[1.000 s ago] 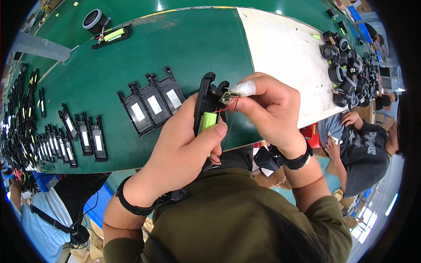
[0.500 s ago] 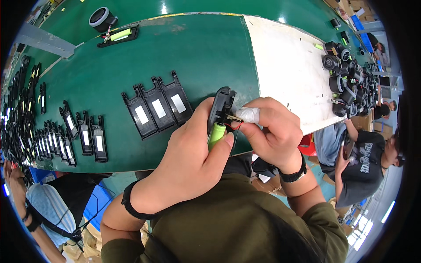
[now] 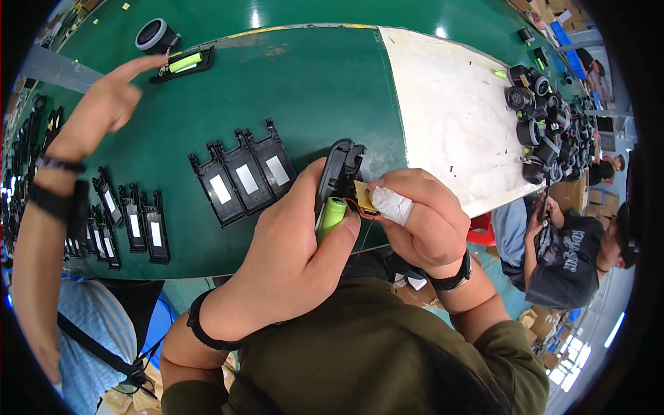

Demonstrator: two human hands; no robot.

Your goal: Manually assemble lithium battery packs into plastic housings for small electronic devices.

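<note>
My left hand [image 3: 287, 242] is closed around a black plastic housing [image 3: 337, 169], tilted up over the near edge of the table. A green cylindrical battery cell [image 3: 332, 214] lies at the housing's lower end, with my left thumb against it. My right hand [image 3: 436, 218], white tape [image 3: 393, 206] wrapped round one finger, pinches a small circuit board [image 3: 363, 196] with a yellowish face beside the housing. Red wire [image 3: 353, 205] runs between the cell and the board. Fingers hide part of the board and the back of the housing.
Three black covers [image 3: 243, 176] with white labels lie left of my hands; more lie farther left. Another person's arm [image 3: 52, 228] reaches over the table, finger at a black tray [image 3: 200, 68] holding a green cell. Round black speaker-like parts [image 3: 532, 131] pile up at right, past a white sheet [image 3: 443, 104].
Another person's arm has come in from the left, pointing at the far tray. My right hand has turned the circuit board, showing its yellowish face. The housing has shifted slightly left.
</note>
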